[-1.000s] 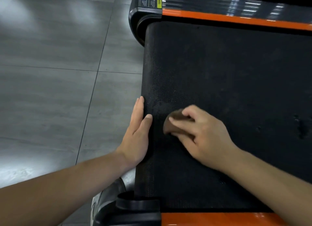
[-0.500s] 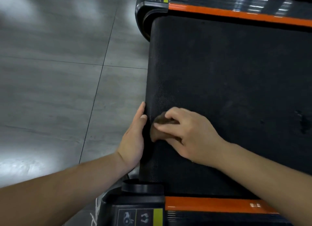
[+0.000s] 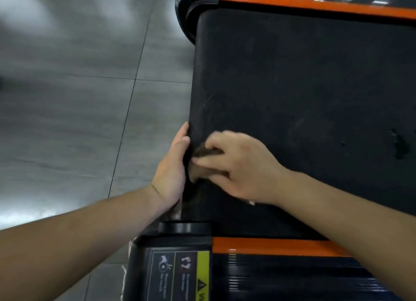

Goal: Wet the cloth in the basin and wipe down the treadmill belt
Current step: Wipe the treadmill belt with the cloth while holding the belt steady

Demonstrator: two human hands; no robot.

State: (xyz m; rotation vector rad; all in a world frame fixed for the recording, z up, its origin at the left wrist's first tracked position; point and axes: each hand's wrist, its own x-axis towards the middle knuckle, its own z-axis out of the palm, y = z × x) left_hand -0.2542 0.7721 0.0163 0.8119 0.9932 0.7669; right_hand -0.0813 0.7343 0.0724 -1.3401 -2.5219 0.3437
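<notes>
The black treadmill belt (image 3: pixel 304 98) fills the right of the view, running between two orange-striped side rails. My right hand (image 3: pixel 238 168) presses a small brown cloth (image 3: pixel 200 163) flat against the belt at its rear left edge; most of the cloth is hidden under the fingers. My left hand (image 3: pixel 173 170) lies flat against the belt's end edge, fingers straight, touching the belt just left of the cloth. No basin is in view.
An orange side rail (image 3: pixel 315 4) runs along the far side and another orange rail (image 3: pixel 276 246) along the near side, with a black end cap and warning label (image 3: pixel 180 273). Grey floor tiles (image 3: pixel 78 98) lie to the left. Dark spots (image 3: pixel 398 143) mark the belt at right.
My right hand has slid the cloth leftwards across the belt until it reaches the end edge beside my left hand. My view has shifted forward, showing more of the near rail.
</notes>
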